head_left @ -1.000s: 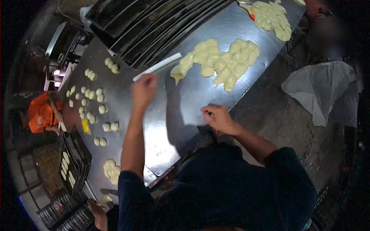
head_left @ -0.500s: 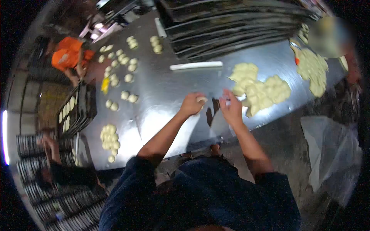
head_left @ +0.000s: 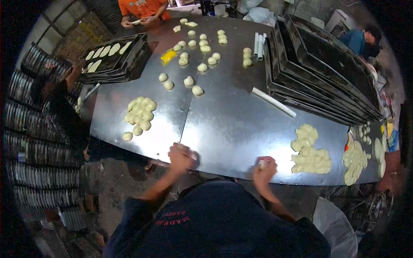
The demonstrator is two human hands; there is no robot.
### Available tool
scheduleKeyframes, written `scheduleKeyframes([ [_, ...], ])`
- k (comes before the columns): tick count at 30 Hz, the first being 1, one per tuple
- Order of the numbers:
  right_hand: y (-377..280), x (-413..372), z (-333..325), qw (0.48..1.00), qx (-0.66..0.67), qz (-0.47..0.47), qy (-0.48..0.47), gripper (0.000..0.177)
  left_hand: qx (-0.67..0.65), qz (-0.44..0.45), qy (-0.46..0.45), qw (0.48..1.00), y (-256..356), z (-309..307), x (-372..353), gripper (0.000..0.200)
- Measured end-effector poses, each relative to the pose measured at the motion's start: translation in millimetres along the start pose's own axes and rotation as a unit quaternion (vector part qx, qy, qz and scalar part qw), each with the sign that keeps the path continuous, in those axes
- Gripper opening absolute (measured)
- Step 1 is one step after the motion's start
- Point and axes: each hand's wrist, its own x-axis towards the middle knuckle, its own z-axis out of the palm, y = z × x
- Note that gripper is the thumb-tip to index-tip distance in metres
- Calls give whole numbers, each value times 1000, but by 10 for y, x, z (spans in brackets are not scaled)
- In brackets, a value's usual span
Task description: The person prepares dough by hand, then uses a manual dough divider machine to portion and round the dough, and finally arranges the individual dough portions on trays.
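Note:
My left hand (head_left: pixel 180 158) is curled and smeared by motion over the near edge of the steel table (head_left: pixel 223 142). A pale bit of dough seems to show between its fingers. To the right, my right hand (head_left: pixel 264 171) is closed above the same edge, around something small, pale and pinkish that I cannot make out. A cluster of round dough balls (head_left: pixel 140 112) lies touching one another beyond my left hand. Flat, lumpy dough (head_left: pixel 312 160) is spread to the right of my right hand, apart from it.
Several more dough balls (head_left: pixel 202 67) are scattered farther back. Stacked black trays (head_left: pixel 327 81) stand behind a white rod (head_left: pixel 274 102). Another tray stack (head_left: pixel 129 64) holds flat dough pieces at the left. A second dough sheet (head_left: pixel 355 161) lies far right. Co-workers stand around the table.
My view has turned and shifted. My hands have moved farther apart and back to the table's near edge, the left one away from the spread dough. A piece of dough showed in my left hand before.

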Motion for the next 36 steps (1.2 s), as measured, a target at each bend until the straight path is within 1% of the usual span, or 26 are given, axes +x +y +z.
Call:
scheduleKeyframes([
  [1, -298, 31, 151, 998, 18, -51, 30, 35, -98, 39, -92, 990, 228, -37, 12, 31],
  [2, -504, 157, 400, 993, 58, -99, 4, 37, -43, 25, -25, 998, 445, 160, 1, 27],
  [4, -882, 613, 676, 976, 14, -211, -47, 33, -21, 96, -30, 995, 535, 321, 419, 23],
  [5, -778, 863, 910, 967, -81, -242, -14, 28, 5, 121, -58, 991, 371, 479, 628, 21],
  [6, -597, 1053, 1126, 947, -172, -270, 16, 24, 107, 83, -236, 962, 296, 214, 970, 19],
  [7, -298, 1238, 1178, 976, -119, -149, -104, 17, 108, 124, -182, 969, 112, 326, 834, 14],
  [8, -271, 1258, 848, 979, -95, -177, -35, 13, 110, 123, -190, 968, -12, 257, 656, 14],
  [9, -289, 1284, 472, 976, -73, -204, 33, 10, 76, 58, -184, 978, -131, 163, 499, 12],
  [11, -137, 943, 558, 978, -29, -190, 82, 9, 9, -63, -151, 986, -315, 25, 411, 13],
  [13, -257, 482, 708, 977, 86, -192, 20, 13, -77, 108, -54, 990, -57, 132, 89, 14],
  [14, -540, 344, 757, 973, 82, -216, 9, 14, -124, 139, -46, 981, 123, 359, 63, 12],
  [16, -1015, 599, 946, 965, 74, -252, 2, 15, -88, 214, -71, 970, 454, 418, 463, 9],
  [18, -997, 985, 1015, 964, 67, -256, 1, 14, -85, 194, -142, 967, 236, 561, 941, 5],
  [19, -795, 1107, 963, 966, 68, -250, 9, 14, 14, 183, -112, 977, 24, 676, 1035, 4],
  [21, -451, 1083, 774, 973, 53, -223, 8, 10, -31, 219, -13, 975, -258, 362, 833, 5],
  [23, -256, 624, 759, 986, 88, -144, -1, 7, -50, 101, -55, 992, -196, 246, 326, 13],
  [24, -281, 431, 858, 973, 166, -157, 12, 8, -79, 148, -30, 985, -97, 275, 264, 16],
  [25, -520, 314, 852, 967, 161, -196, -3, 11, -107, 185, -19, 977, 51, 279, 74, 20],
  [28, -967, 580, 968, 954, 157, -255, -18, 14, -125, 216, -119, 961, 502, 459, 413, 18],
  [29, -873, 729, 1141, 969, 144, -199, -39, 14, -130, 201, -129, 962, 398, 633, 571, 15],
  [30, -791, 826, 1228, 979, 131, -142, -64, 15, -121, 200, -91, 968, 271, 609, 646, 14],
  [31, -663, 899, 1018, 961, 197, -191, -16, 18, -110, 198, -56, 972, 115, 543, 634, 13],
  [33, -476, 666, 592, 950, 4, -306, -54, 18, -98, 147, -49, 983, -22, 219, 333, 15],
  [34, -524, 371, 539, 969, 63, -238, -28, 17, -102, 165, -24, 981, -69, 168, 147, 19],
  [35, -581, 178, 546, 978, 123, -168, -7, 16, -151, 119, -78, 978, -87, 96, -42, 21],
  [36, -693, 234, 554, 978, 120, -169, -10, 16, -147, 143, -80, 975, -34, 114, -61, 22],
])
